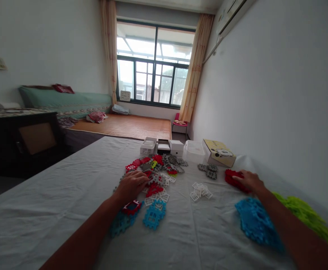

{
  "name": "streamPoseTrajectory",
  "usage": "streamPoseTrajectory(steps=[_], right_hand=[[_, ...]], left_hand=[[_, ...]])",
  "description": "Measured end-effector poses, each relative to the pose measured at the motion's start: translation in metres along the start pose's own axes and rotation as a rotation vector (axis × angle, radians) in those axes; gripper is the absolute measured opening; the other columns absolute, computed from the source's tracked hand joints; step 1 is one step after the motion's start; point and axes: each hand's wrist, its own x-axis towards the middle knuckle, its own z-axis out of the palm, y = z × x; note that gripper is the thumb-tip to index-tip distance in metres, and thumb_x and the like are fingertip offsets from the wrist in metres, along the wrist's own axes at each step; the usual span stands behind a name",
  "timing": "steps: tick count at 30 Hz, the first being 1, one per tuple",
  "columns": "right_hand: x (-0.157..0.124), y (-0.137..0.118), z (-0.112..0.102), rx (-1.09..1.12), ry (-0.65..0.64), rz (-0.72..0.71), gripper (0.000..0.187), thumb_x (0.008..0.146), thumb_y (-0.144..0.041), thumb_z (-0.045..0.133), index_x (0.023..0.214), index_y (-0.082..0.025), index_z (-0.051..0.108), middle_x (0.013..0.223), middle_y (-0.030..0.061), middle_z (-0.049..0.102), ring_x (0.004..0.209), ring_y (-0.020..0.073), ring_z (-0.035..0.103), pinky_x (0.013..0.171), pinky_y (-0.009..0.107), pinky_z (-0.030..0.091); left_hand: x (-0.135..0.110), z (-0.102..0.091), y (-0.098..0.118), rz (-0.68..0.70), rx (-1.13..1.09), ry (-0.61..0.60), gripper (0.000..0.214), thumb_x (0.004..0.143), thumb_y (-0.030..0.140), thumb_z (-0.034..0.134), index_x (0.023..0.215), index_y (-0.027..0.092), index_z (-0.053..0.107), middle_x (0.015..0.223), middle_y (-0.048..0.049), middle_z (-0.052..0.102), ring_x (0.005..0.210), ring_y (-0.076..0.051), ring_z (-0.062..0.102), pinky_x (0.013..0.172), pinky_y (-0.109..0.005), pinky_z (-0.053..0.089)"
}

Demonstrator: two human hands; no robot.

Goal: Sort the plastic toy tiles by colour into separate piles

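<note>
My left hand (133, 183) rests over the left side of a mixed heap of flat plastic interlocking pieces, its fingers bent together and their tips partly hidden. Red pieces (154, 189), grey pieces (171, 159) and white window pieces (164, 195) lie around it. Blue pieces (154, 215) sit nearer me, and a red square frame (132, 207) lies by my left wrist. On the right, my right hand (250, 180) is closed at a small pile of red interlocking pieces (233, 177), fingers on one of them.
Separate piles hold grey pieces (211, 170), white window pieces (200, 191), blue pieces (255, 221) and lime-green pieces (304, 213). Along the table's far edge stand white boxes (176, 147), a clear plastic tub (193, 150) and a yellow-and-white carton (220, 152). The wall borders the right side.
</note>
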Motion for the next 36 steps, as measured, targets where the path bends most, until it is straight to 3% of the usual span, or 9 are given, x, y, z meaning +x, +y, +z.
streamPoseTrajectory(steps=[4,7,10,13,16,23,28,32,36], right_hand=[[-0.015,-0.042,0.014,0.086,-0.034,-0.279,0.028,0.080,-0.037,0.056,0.097,-0.018,0.068,0.109,0.0188,0.066,0.103,0.0311,0.059,0.089,0.044,0.042],[-0.051,-0.110,0.021,0.219,-0.137,-0.538,0.027,0.081,-0.036,0.056,0.103,-0.024,0.066,0.106,0.0060,0.068,0.102,0.0208,0.060,0.092,0.033,0.043],[-0.095,-0.182,0.023,0.468,-0.257,-0.812,0.026,0.084,-0.034,0.055,0.106,-0.024,0.064,0.105,0.0051,0.068,0.101,0.0204,0.059,0.090,0.035,0.044],[-0.119,-0.235,0.031,0.570,-0.260,-0.853,0.035,0.082,-0.033,0.058,0.115,-0.023,0.060,0.116,0.0078,0.064,0.112,0.0245,0.053,0.096,0.040,0.041],[-0.121,-0.262,0.047,0.587,-0.247,-0.798,0.044,0.081,-0.032,0.060,0.123,-0.020,0.054,0.123,0.0113,0.060,0.114,0.0283,0.052,0.097,0.044,0.039],[-0.119,-0.275,0.055,0.645,-0.223,-0.799,0.051,0.071,-0.023,0.067,0.121,-0.024,0.055,0.122,0.0075,0.060,0.113,0.0280,0.052,0.097,0.041,0.040],[-0.118,-0.270,0.042,0.705,-0.224,-0.734,0.023,0.080,-0.026,0.059,0.103,-0.025,0.062,0.089,0.0009,0.069,0.077,0.0172,0.063,0.073,0.028,0.049],[-0.093,-0.240,0.031,0.701,-0.179,-0.626,0.020,0.081,-0.032,0.057,0.099,-0.024,0.062,0.082,0.0000,0.070,0.073,0.0169,0.064,0.070,0.028,0.049],[-0.044,-0.181,0.028,0.608,-0.091,-0.414,0.021,0.082,-0.033,0.052,0.095,-0.020,0.062,0.088,0.0059,0.071,0.080,0.0200,0.066,0.075,0.032,0.049]], left_hand=[[-0.001,0.000,0.004,-0.022,-0.006,-0.021,0.017,0.089,0.025,0.051,0.091,0.027,0.069,0.098,-0.0001,0.069,0.096,-0.017,0.058,0.089,-0.032,0.041],[-0.001,-0.001,0.009,0.005,-0.015,-0.057,0.017,0.089,0.025,0.051,0.093,0.026,0.068,0.097,-0.0007,0.068,0.095,-0.017,0.058,0.089,-0.032,0.041],[-0.002,-0.003,0.016,0.036,-0.037,-0.102,0.018,0.090,0.027,0.050,0.094,0.026,0.068,0.096,-0.0006,0.068,0.094,-0.017,0.057,0.089,-0.031,0.040],[-0.003,-0.003,0.022,0.037,-0.045,-0.129,0.017,0.089,0.034,0.054,0.095,0.026,0.068,0.096,-0.0005,0.067,0.095,-0.017,0.057,0.088,-0.031,0.040],[-0.004,-0.002,0.025,0.035,-0.031,-0.154,0.021,0.084,0.041,0.059,0.097,0.027,0.068,0.097,-0.0012,0.067,0.099,-0.020,0.055,0.089,-0.032,0.040],[-0.004,0.001,0.022,0.044,0.010,-0.184,0.017,0.081,0.040,0.064,0.093,0.028,0.069,0.094,-0.0010,0.066,0.101,-0.021,0.054,0.096,-0.035,0.035],[-0.004,-0.001,0.022,0.035,0.016,-0.191,0.016,0.082,0.038,0.063,0.094,0.029,0.069,0.095,-0.0004,0.066,0.101,-0.020,0.054,0.094,-0.035,0.035],[-0.004,-0.002,0.021,0.037,0.001,-0.190,0.014,0.083,0.037,0.062,0.091,0.028,0.069,0.095,-0.0004,0.066,0.100,-0.020,0.054,0.093,-0.034,0.035],[-0.004,-0.001,0.020,0.039,-0.014,-0.189,0.013,0.084,0.036,0.060,0.089,0.028,0.068,0.094,-0.0006,0.066,0.099,-0.020,0.054,0.092,-0.034,0.035]])
